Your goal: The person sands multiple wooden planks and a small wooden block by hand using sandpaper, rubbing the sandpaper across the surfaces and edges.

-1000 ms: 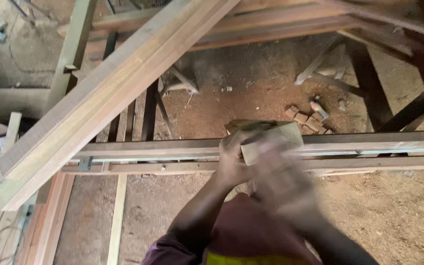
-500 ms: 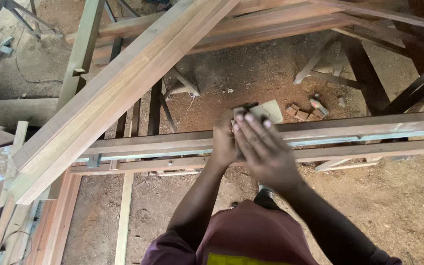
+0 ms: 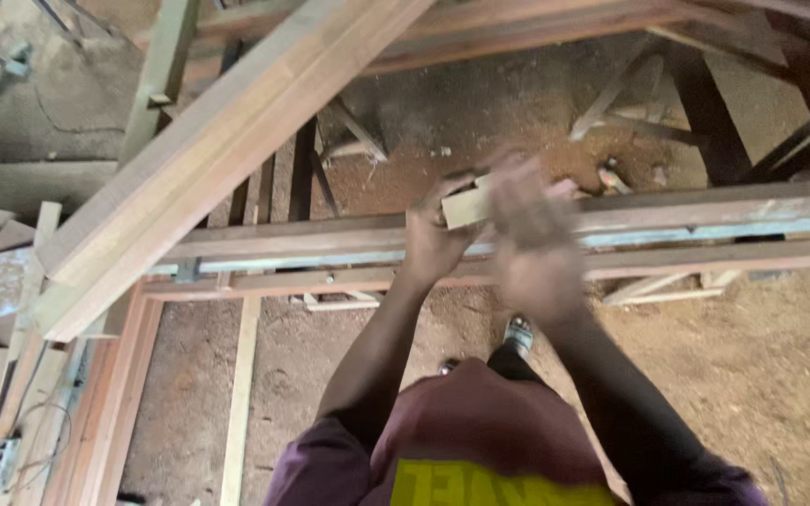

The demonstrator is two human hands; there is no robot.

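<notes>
Left hand [image 3: 431,242] grip wraps the near-left end of a small pale rectangular wooden block [image 3: 468,200], holding it on top of the long reddish-brown wooden rail [image 3: 705,220]. The rail's long axis runs left-right, crosswise to both forearms. Right hand [image 3: 534,234] sits just right of the block, overlapping it; motion blur hides its fingers, so cannot tell its grip. Block's far end is hidden. Big pale diagonal timber beam [image 3: 227,150] lies up-left, apart.
</notes>
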